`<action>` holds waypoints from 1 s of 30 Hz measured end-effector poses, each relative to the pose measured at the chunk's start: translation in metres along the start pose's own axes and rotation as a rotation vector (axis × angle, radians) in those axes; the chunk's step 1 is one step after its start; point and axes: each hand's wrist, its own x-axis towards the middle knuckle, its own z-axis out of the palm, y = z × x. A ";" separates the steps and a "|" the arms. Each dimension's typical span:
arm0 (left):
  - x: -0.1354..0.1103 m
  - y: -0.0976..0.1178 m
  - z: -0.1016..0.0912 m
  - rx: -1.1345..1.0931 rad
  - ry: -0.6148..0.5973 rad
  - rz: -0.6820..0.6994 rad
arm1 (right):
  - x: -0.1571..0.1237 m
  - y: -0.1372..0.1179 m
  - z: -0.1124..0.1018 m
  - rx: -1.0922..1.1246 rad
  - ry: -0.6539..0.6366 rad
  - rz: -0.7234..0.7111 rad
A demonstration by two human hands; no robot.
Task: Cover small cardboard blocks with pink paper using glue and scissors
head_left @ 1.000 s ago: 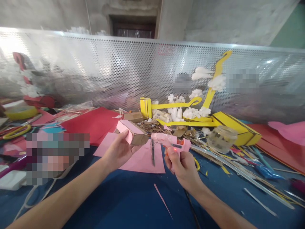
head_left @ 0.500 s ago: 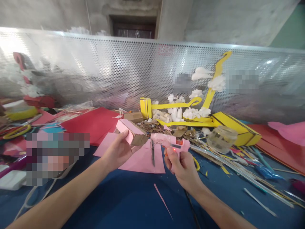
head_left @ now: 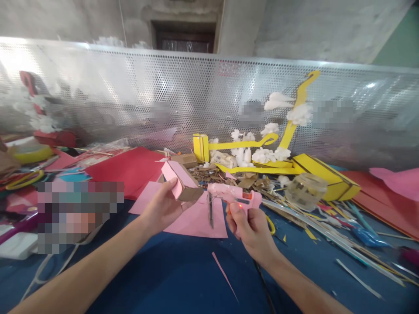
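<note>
My left hand (head_left: 165, 207) is closed around a small cardboard box (head_left: 183, 179) with pink paper on its top and side; a bare brown cardboard face points right. In my right hand (head_left: 247, 226) is a pink hot glue gun (head_left: 229, 191), a small red light glowing near its trigger. The gun's nozzle sits close to the box's right end; whether they touch I cannot tell. Beneath both lies pink paper (head_left: 196, 222) on the blue table, with a dark, thin blade-like tool (head_left: 210, 211) on it. A clear glue stick (head_left: 275, 207) sticks out behind the gun.
Yellow paper pieces with white fluff (head_left: 244, 144) and a yellow box (head_left: 324, 176) stand at the back, before a perforated metal panel (head_left: 131, 87). Cardboard scraps, a clear jar (head_left: 306, 190) and thin strips crowd the right. Red paper (head_left: 127, 170) lies left. A black cord (head_left: 263, 283) runs toward me.
Almost nothing differs; the whole view has shifted very slightly. Both hands keep the box and the glue gun in nearly the same positions.
</note>
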 end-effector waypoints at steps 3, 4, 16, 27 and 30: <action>0.001 0.001 0.000 -0.036 0.022 0.005 | -0.001 0.000 0.000 0.010 -0.019 0.006; 0.001 0.001 0.000 -0.043 0.025 0.007 | -0.002 0.000 0.000 0.012 -0.026 0.007; 0.001 0.001 -0.002 -0.019 -0.008 0.010 | -0.001 -0.004 0.000 -0.013 -0.035 -0.008; -0.002 0.004 -0.002 0.068 0.011 -0.018 | -0.002 -0.007 0.001 -0.020 -0.046 0.004; -0.002 0.005 -0.002 0.059 0.029 -0.024 | -0.003 -0.006 0.001 -0.019 -0.049 0.013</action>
